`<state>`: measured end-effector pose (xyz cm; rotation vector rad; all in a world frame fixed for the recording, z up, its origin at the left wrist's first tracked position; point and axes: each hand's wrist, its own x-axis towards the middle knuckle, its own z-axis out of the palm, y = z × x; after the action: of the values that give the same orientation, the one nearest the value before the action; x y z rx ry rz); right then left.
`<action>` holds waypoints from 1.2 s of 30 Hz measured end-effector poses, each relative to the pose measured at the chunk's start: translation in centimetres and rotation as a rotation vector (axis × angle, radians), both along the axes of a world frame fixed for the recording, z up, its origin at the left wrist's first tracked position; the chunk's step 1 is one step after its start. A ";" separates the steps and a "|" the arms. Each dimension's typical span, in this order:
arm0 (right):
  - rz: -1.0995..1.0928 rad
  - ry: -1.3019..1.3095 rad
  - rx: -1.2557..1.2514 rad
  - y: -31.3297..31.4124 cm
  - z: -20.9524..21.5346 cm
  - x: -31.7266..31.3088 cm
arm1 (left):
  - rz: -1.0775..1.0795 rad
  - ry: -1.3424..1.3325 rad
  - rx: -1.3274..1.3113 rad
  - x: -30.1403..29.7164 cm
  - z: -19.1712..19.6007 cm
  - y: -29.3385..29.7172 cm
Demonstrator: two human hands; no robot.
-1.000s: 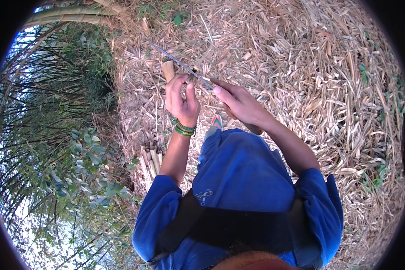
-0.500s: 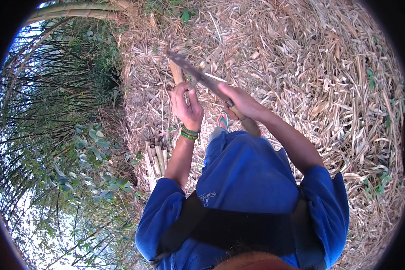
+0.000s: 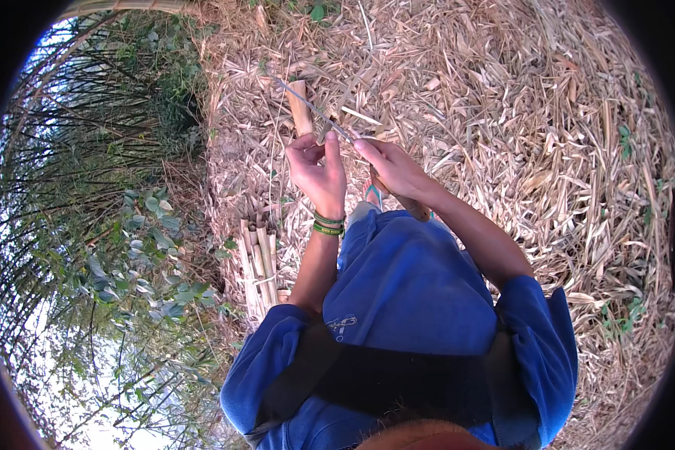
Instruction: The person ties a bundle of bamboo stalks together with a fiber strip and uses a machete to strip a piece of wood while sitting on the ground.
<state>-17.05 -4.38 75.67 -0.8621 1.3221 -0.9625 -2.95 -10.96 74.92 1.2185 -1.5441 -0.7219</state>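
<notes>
My right hand (image 3: pixel 394 171) is wrapped round the handle of a machete (image 3: pixel 311 107). Its blade points up and to the left, seen nearly edge-on, and the brown handle's end shows below my palm. My left hand (image 3: pixel 319 169), with green bands at the wrist, is closed in a pinch close to the blade. A small brownish bit shows at its fingertips, too small to name. Just beyond those fingers is a pale, thick piece of wood or bamboo (image 3: pixel 300 109), with the blade crossing over it in view. Whether my left hand touches that piece, I cannot tell.
A tied bundle of cut bamboo sticks (image 3: pixel 259 262) lies to the left of my left forearm. Dry leaves (image 3: pixel 502 135) cover the ground. Green shrubs and thin stems (image 3: pixel 150 255) line the left side. My sandalled foot (image 3: pixel 373 196) shows below my hands.
The machete has turned from showing its broad face to nearly edge-on. My left hand has shifted slightly right and down, and more of the pale piece shows beyond it.
</notes>
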 end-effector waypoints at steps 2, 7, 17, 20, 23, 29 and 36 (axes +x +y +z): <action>-0.002 0.006 -0.002 0.1 -0.4 0.2 | 0.029 -0.195 -0.082 0.3 0.6 -0.1; 0.076 0.289 -0.146 -0.2 -0.8 0.7 | -0.010 -0.427 -0.139 1.7 0.7 -1.2; 0.056 0.277 -0.146 -0.8 -0.3 1.2 | 0.013 -0.473 -0.181 2.4 2.3 -2.0; 0.121 -0.207 0.029 -1.3 -2.5 0.2 | -0.066 -0.468 -0.221 2.9 2.3 -2.3; 0.110 0.052 -0.100 -0.6 0.7 1.6 | -0.051 -0.493 -0.278 2.9 1.5 -2.3; 0.009 0.453 -0.247 -1.6 -3.4 0.5 | -0.067 -0.429 -0.211 2.7 0.8 -2.1; 0.055 0.506 -0.232 -2.2 -2.3 -0.2 | -0.138 -0.418 -0.236 2.6 0.4 -2.8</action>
<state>-17.22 -6.53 73.34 -1.3780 1.6184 -0.8973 -0.30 -13.77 75.32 1.1382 -2.0107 -0.3675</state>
